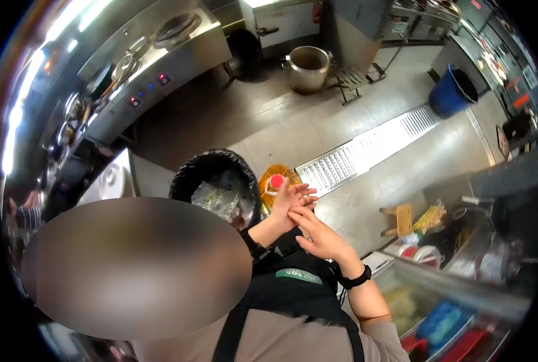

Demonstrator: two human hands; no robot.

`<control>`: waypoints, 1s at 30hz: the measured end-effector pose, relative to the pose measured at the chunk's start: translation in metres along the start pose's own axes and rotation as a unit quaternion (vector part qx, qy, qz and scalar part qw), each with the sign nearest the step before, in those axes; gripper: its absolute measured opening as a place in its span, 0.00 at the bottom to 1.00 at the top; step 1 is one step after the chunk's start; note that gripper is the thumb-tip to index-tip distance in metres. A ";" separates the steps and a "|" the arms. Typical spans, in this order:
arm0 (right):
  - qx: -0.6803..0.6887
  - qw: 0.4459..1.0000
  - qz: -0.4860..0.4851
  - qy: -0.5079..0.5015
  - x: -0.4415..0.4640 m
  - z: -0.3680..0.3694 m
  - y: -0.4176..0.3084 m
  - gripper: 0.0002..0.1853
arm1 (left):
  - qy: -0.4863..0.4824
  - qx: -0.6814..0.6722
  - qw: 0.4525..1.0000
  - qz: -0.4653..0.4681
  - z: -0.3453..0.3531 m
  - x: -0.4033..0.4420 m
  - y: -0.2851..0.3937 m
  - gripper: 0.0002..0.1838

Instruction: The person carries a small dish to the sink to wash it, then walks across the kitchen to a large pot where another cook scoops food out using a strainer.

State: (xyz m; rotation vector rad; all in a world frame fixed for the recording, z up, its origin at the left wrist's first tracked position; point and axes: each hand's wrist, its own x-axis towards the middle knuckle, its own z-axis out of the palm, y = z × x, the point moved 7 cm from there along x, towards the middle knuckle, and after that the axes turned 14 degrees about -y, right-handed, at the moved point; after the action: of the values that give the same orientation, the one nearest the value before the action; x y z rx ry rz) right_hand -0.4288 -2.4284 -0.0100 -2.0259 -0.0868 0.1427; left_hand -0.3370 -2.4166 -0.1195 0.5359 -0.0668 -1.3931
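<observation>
In front of my black apron point(269, 289), my two hands meet. My left hand point(288, 202) is turned up with its fingers stretched out and apart, holding nothing. Across its palm and wrist lie the fingertips of my right hand point(323, 237), whose fingers are extended, with nothing visible in them. A black band point(365, 277) circles my right wrist. Just beyond my left hand stands a jug of orange-yellow liquid with a red cap point(276, 181). Beside it is a bin lined with a black bag point(187, 172), with crumpled clear plastic point(217, 200) inside.
A steel stove counter point(190, 54) runs along the upper left. Farther out are a large metal pot point(308, 72), a folding stool point(348, 77) and a blue bin point(447, 99). A floor drain grate point(335, 172) crosses the tiles. A glass-sided case point(444, 289) with trays borders my right side.
</observation>
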 end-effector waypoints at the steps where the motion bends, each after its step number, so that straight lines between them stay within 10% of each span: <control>1: 0.022 1.000 0.006 -0.018 0.014 -0.024 0.017 0.30 | -0.012 0.001 1.000 0.026 0.002 0.029 0.015 0.34; 12: 0.043 0.992 -0.014 -0.120 0.138 -0.299 0.121 0.26 | 0.024 0.001 0.999 0.030 0.045 0.303 0.132 0.30; 30: 0.286 0.889 -0.116 -0.338 0.416 -0.655 0.330 0.16 | 0.224 0.099 0.916 0.319 0.042 0.653 0.386 0.27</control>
State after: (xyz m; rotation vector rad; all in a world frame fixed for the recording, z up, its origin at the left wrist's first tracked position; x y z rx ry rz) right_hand 0.0736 -3.1043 -0.0451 -1.2859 -0.6492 0.6421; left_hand 0.1287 -3.0165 -0.1025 0.9002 -0.0076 -0.6065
